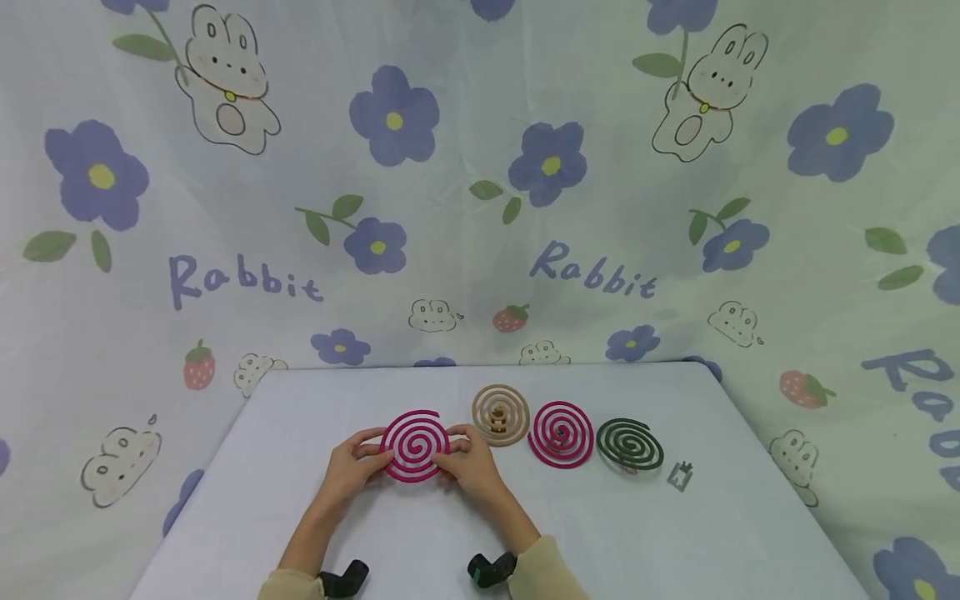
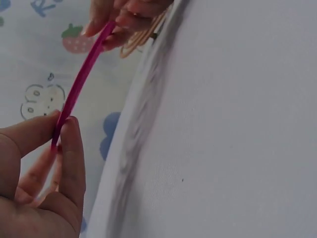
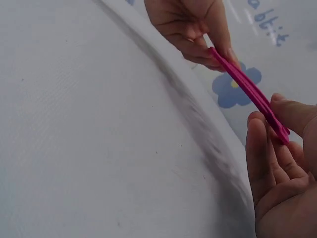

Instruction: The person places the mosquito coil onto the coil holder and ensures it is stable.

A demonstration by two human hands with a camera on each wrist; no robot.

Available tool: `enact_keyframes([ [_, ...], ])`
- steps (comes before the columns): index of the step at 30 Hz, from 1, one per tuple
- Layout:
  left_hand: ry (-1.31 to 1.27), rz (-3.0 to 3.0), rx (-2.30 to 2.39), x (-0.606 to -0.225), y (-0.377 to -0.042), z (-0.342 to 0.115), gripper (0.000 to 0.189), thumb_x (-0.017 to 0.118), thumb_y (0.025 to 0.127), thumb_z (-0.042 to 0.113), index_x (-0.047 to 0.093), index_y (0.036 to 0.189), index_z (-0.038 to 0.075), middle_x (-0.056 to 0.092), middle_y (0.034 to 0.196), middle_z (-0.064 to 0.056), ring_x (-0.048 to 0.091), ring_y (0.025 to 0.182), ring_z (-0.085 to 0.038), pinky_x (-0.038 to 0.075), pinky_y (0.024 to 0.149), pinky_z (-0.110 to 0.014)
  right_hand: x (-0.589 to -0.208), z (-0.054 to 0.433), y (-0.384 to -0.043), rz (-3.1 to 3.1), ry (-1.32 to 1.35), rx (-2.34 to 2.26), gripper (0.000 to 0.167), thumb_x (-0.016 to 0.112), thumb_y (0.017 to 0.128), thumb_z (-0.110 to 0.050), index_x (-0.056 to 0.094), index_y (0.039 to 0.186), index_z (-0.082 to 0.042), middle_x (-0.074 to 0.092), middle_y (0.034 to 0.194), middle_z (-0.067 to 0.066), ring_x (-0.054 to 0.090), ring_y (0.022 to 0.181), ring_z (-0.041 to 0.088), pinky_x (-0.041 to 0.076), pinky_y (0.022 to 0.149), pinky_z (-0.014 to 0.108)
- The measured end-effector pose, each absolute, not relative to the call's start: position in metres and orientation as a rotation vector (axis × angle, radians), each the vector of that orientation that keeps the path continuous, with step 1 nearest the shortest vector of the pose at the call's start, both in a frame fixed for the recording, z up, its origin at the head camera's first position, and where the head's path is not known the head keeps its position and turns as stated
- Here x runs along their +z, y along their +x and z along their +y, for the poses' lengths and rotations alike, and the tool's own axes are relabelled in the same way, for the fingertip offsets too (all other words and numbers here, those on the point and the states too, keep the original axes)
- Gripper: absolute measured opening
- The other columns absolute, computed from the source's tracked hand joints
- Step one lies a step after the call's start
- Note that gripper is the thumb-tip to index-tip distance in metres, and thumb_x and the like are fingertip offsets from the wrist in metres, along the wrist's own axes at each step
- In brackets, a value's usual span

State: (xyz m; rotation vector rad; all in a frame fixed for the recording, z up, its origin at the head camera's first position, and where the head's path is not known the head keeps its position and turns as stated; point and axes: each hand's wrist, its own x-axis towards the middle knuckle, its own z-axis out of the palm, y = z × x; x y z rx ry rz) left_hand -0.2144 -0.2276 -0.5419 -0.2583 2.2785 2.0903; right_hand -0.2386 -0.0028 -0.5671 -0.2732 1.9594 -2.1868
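A magenta mosquito coil (image 1: 415, 447) is held up off the white table between both hands. My left hand (image 1: 352, 467) pinches its left edge between thumb and fingers, while my right hand (image 1: 474, 468) pinches the right edge. In the left wrist view the coil (image 2: 79, 82) appears edge-on, with the left thumb and fingertips on its lower end. The right wrist view also gives the coil (image 3: 250, 91) from the side, thin and nearly flat, with the right hand (image 3: 285, 163) gripping its near end.
Right of the hands lie a tan coil (image 1: 516, 435), a second magenta coil (image 1: 561, 461) and a dark green coil (image 1: 651, 455), the nearest two with something small at their centres. A small metal stand (image 1: 681, 476) lies farther right. A printed cloth (image 1: 465, 192) hangs behind the table (image 1: 675, 550).
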Motion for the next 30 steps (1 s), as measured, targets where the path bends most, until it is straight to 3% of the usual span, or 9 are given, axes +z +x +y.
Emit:
enact_keyframes([
  [13,-0.223,2.167,2.233,-0.539,-0.201,-0.21,0.052,0.076,0.084,0.008,0.055,0.131,0.004,0.066,0.099,-0.018,0.067,0.087,-0.023,0.057,0.074,-0.035,-0.554,0.01,-0.225,1.916,-0.234,-2.249,0.045,0.074,0.086,-0.004,0.05,0.124,0.003,0.066,0.081,0.011,0.062,0.055,0.016,0.056,0.053,0.033],
  [19,-0.21,2.088,2.286,-0.536,-0.206,-0.198,0.053,0.077,0.084,0.008,0.055,0.131,0.006,0.065,0.099,-0.016,0.067,0.089,-0.023,0.056,0.077,-0.034,-0.54,0.023,-0.223,1.905,-0.236,-2.296,0.045,0.072,0.086,0.001,0.048,0.124,0.009,0.065,0.082,0.014,0.062,0.054,0.016,0.057,0.054,0.036],
  [25,-0.266,2.048,2.325,-0.534,-0.202,-0.189,0.048,0.074,0.086,0.006,0.056,0.13,0.0,0.063,0.1,-0.015,0.066,0.089,-0.02,0.056,0.077,-0.032,-0.518,0.028,-0.211,1.865,-0.18,-2.304,0.043,0.07,0.086,0.004,0.048,0.123,0.011,0.063,0.081,0.013,0.062,0.055,0.017,0.056,0.054,0.033],
  [30,-0.288,1.965,2.39,-0.534,-0.202,-0.18,0.046,0.072,0.087,0.006,0.055,0.129,-0.004,0.064,0.099,-0.014,0.065,0.087,-0.018,0.056,0.077,-0.031,-0.522,0.032,-0.214,1.876,-0.142,-2.351,0.048,0.071,0.085,0.004,0.046,0.127,0.011,0.063,0.079,0.013,0.061,0.053,0.017,0.056,0.052,0.032],
])
